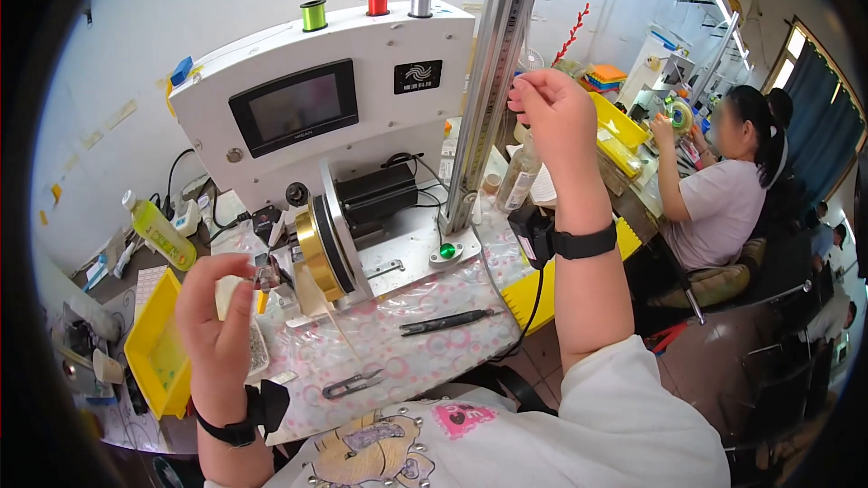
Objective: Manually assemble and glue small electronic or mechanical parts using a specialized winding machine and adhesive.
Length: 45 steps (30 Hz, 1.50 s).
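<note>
My left hand is at the left of a winding machine, thumb and fingers curled toward each other beside a small fixture in front of the brass-coloured wheel. Whatever lies between those fingertips is too small to make out. Raised high on the right, my right hand has its fingers pinched together near the upright metal rail. Any fine strand in that pinch cannot be seen. Thread snips and black tweezers lie on the patterned table cover.
Green, red and silver spools stand on top of the machine, above its dark screen. A yellow tray and a green-yellow bottle are at the left. To the right, a co-worker sits beside more yellow trays.
</note>
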Available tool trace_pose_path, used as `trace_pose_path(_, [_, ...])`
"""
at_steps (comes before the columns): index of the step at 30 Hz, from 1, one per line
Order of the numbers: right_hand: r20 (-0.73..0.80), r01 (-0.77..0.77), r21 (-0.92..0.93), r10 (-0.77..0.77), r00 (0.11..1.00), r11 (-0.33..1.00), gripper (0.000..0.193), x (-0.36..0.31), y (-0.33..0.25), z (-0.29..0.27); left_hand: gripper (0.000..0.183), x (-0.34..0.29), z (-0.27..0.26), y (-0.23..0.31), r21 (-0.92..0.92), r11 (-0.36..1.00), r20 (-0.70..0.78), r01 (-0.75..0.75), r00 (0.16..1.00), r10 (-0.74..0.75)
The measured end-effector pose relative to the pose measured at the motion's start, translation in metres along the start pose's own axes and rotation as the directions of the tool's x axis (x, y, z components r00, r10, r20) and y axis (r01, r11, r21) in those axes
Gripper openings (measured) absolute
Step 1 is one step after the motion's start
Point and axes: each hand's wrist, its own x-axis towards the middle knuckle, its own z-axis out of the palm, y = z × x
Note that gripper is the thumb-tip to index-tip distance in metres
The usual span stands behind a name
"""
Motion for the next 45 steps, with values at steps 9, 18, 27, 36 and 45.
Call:
trace_pose_path(9, [0.388, -0.301, 0.696, 0.012, 0.922, 0.652, 0.016, -0.049, -0.057, -0.015, 0.026, 0.054, 0.086, 0.077, -0.204, 0.976, 0.517, 0.080, 0.855, 0.037])
trace_pose_path(18, [0.420, -0.318, 0.785, -0.080, 0.904, 0.532, 0.014, -0.066, -0.067, -0.006, 0.015, 0.060, 0.118, 0.097, -0.446, 0.839, 0.514, 0.313, 0.857, -0.046])
trace_pose_path(27, [0.382, -0.315, 0.783, -0.016, 0.924, 0.536, 0.016, -0.071, -0.069, 0.005, 0.007, 0.040, 0.106, 0.071, -0.392, 0.913, 0.292, -0.112, 0.926, 0.238])
trace_pose_path(36, [0.235, 0.979, -0.076, -0.951, 0.200, 0.187, 0.026, -0.085, -0.082, 0.022, 0.007, -0.010, 0.050, 0.033, -0.335, 0.825, 0.744, -0.456, 0.409, 0.528])
trace_pose_path(45, [0.723, 0.030, 0.342, -0.283, 0.630, 0.939, 0.039, -0.152, -0.058, 0.019, 0.015, -0.030, -0.006, 0.049, -0.992, 0.109, 0.129, 0.070, 0.620, 0.774])
